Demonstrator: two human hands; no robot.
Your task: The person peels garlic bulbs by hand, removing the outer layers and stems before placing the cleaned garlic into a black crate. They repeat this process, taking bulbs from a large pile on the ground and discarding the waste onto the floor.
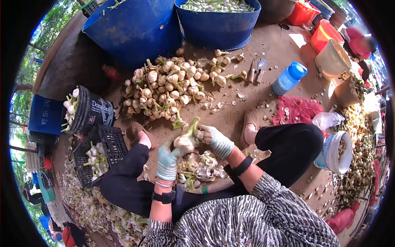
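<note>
My left hand (168,159), in a pale knitted glove, is closed around a garlic bulb (183,143) with a green stem pointing up and away. The gloved right hand (215,140) has its fingers pinched together at the bulb's stem side; the exact contact there is partly hidden. Below both hands, between my legs, lies a heap of peeled garlic skins (205,166). Just beyond them sits a large pile of untrimmed garlic bulbs (164,84) on the ground.
Two blue tubs (218,26) stand at the back. On the left are a black bucket (98,109) and a black crate (113,144) with trimmed garlic. A blue bottle (286,80), knives (256,74), red mesh (296,109) and a white bucket (343,152) are to the right.
</note>
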